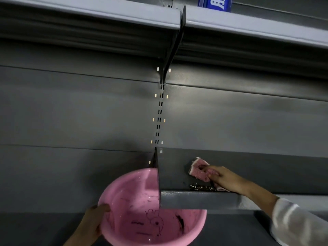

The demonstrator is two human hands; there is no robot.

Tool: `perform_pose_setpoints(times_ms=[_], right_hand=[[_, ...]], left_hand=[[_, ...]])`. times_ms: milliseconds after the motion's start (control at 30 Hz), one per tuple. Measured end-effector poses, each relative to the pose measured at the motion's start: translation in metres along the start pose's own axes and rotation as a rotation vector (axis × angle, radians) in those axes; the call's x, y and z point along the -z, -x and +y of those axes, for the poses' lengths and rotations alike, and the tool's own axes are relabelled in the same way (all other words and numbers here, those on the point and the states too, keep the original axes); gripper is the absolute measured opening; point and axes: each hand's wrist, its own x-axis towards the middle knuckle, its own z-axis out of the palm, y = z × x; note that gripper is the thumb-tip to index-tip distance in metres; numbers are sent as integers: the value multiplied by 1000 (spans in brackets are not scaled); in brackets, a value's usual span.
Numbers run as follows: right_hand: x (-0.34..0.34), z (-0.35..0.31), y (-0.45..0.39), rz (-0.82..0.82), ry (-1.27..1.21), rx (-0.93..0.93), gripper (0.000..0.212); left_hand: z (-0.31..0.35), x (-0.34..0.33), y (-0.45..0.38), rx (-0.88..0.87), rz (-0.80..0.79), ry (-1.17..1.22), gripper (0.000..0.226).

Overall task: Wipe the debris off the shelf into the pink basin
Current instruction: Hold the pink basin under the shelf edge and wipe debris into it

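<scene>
A pink basin (124, 196) is held below the left end of a grey metal shelf (198, 199). My left hand (94, 221) grips the basin's left rim. Dark smears and a drawn figure show inside the basin. My right hand (220, 178) presses a pink cloth (198, 171) onto the shelf surface near its left end. A small pile of dark and pale debris (202, 188) lies at the shelf's front edge, just below the cloth and right of the basin. The shelf's end bracket hides part of the basin.
A grey back panel with a slotted upright (159, 112) rises behind. An upper shelf (124, 16) overhangs the top of the view, with a blue package (214, 3) on it. A darker lower surface (230, 228) lies beneath the basin.
</scene>
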Motion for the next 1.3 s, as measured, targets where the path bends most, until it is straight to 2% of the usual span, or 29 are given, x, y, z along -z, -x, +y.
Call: perform_pose_setpoints(times_ms=[133, 533, 633, 700, 767, 833, 967, 1067, 1133, 1200, 1300], right_hand=[[-13, -21, -3, -68, -53, 43, 31], [-73, -118, -31, -209, -148, 259, 30], [-83, -136, -34, -226, -82, 280, 23], [-89, -149, -33, -263, -126, 270, 19], [-93, -161, -36, -252, -130, 282, 20], [-91, -167, -43, -172, -98, 316, 24], [-57, -148, -46, -39, -353, 280, 24], [-23, -100, -33, 11, -378, 213, 19], [-8, -61, -17, 38, -304, 158, 16], [-3, -36, -1, -21, -168, 106, 12], [-10, -32, 7, -108, -46, 105, 10]], left_hand=[[1, -1, 3, 5, -28, -2, 30], [9, 6, 11, 35, -33, -46, 29], [9, 9, 11, 28, -38, -54, 29], [9, 7, 11, 45, -34, -55, 30], [9, 5, 11, 61, -33, -63, 32], [9, 3, 13, 70, -46, -82, 34], [10, 5, 18, 47, -91, -139, 38], [7, 3, 21, 40, -124, -137, 39], [6, 0, 22, 35, -142, -131, 39], [2, -3, 22, 36, -159, -132, 39], [-1, -8, 22, 42, -184, -123, 38]])
